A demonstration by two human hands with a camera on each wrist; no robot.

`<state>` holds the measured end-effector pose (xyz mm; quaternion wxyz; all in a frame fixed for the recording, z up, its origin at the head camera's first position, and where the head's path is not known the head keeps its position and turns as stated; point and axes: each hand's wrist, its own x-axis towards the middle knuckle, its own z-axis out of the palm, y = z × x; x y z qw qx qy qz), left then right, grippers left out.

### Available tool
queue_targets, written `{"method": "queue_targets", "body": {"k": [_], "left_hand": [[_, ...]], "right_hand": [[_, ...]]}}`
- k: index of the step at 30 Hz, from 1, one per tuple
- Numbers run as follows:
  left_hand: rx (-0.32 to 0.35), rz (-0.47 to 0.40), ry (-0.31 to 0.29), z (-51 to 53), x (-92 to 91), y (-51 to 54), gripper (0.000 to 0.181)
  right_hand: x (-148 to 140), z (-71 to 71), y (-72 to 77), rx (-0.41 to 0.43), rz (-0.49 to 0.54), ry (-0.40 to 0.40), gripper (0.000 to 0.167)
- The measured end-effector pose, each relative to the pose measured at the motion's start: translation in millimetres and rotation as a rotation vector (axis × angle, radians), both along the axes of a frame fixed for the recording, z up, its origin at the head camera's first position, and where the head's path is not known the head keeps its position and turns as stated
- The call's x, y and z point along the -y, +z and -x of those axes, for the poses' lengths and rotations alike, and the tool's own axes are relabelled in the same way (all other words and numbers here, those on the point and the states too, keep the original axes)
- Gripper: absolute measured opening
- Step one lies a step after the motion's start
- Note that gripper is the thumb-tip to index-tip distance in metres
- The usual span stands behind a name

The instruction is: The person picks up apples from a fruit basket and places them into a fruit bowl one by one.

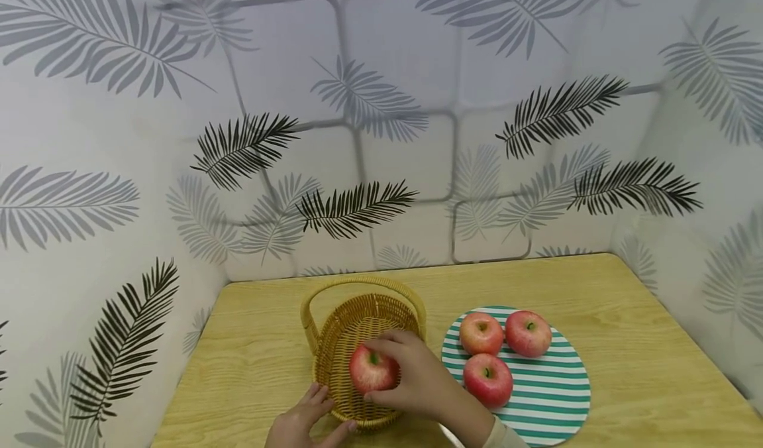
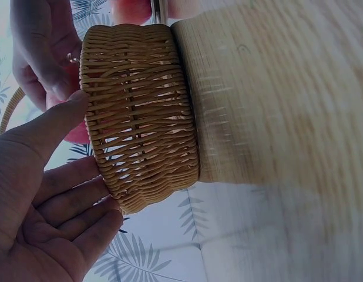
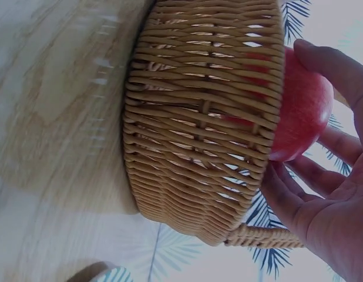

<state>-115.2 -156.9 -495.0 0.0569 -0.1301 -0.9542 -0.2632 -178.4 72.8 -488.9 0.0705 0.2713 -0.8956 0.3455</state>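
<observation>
A red apple [image 1: 371, 375] is in my right hand [image 1: 420, 378], held between thumb and fingers over the wicker basket [image 1: 336, 348]. In the right wrist view, the lower part of the apple [image 3: 302, 108] sits below the basket's rim, seen through the weave. Whether it touches the basket's bottom, I cannot tell. My left hand [image 1: 304, 421] is at the near left side of the basket. From the left wrist, its fingers [image 2: 76, 200] look extended and loosely spread, their tips touching the basket's side near the rim, with the thumb on the rim.
Right of the basket, three more apples [image 1: 487, 380] lie on an oval mat [image 1: 554, 401] with green and white stripes. The basket's arched handle [image 1: 363, 280] rises at its far side. Leaf-patterned walls [image 1: 405, 156] border the wooden table [image 1: 250, 342] behind and at both sides.
</observation>
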Motion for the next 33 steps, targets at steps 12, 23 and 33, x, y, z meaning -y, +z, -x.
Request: {"method": "queue_targets", "body": {"k": [12,23,33], "left_hand": [[-0.015,-0.003,-0.02,0.6,1.1,-3.4,0.058],[-0.009,0.011,-0.017,1.1,1.3,-4.7,0.056],[-0.053,-0.001,-0.006,-1.0,0.2,-3.6,0.055]], "right_hand": [[-18.3,-19.4,16.5,0.006,0.108,0.0,0.068],[-34.1,-31.9,19.0,-0.007,0.146,-0.046,0.069],[-44.9,-33.2,19.2,-0.138,0.219,-0.047,0.07]]}}
